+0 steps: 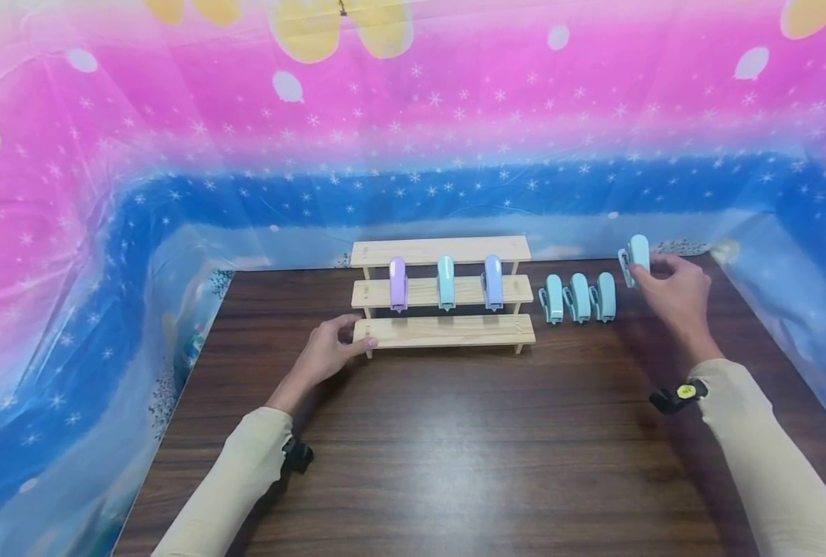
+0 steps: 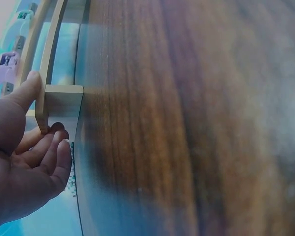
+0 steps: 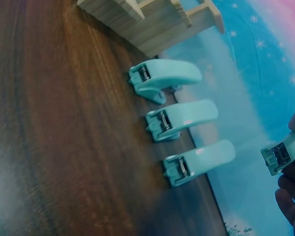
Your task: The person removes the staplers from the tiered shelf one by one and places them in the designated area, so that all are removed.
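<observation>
A three-step wooden display rack (image 1: 448,331) stands toward the back of the table. My left hand (image 1: 325,352) grips the left end of its lowest step, thumb on top and fingers curled beneath the board (image 2: 53,59). On the middle step sit a purple stapler (image 1: 397,285), a teal stapler (image 1: 445,283) and a lavender-blue stapler (image 1: 493,283). My right hand (image 1: 677,294) pinches another teal stapler (image 1: 638,259) in the air, right of the rack. Close by on the table, three teal staplers (image 3: 196,162) stand upright in a row.
The dark wood-grain table (image 1: 427,456) reaches forward to a pink and blue patterned cloth (image 1: 413,124) that hangs behind it and along both sides. A black wrist strap (image 1: 677,394) sits on the right sleeve, and a black device (image 1: 298,455) on the left one.
</observation>
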Tool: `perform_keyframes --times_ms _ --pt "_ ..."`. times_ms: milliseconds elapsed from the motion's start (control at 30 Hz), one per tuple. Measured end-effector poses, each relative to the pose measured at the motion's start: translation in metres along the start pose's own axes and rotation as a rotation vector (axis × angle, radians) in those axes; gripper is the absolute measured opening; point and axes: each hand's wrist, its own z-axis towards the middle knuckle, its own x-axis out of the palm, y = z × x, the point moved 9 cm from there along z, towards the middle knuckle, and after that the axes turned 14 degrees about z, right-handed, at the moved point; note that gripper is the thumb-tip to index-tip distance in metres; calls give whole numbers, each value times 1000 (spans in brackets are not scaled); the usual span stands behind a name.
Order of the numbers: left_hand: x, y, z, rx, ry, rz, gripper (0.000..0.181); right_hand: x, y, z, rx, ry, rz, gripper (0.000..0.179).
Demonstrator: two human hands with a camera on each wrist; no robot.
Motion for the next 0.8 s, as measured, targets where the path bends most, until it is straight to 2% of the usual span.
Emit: perform_keyframes --times_ms 500,800 --pt "0 0 0 13 -10 5 69 7 -39 -13 34 49 -48 60" --pt "0 1 0 11 -10 -6 70 13 -53 -18 78 71 -66 61"
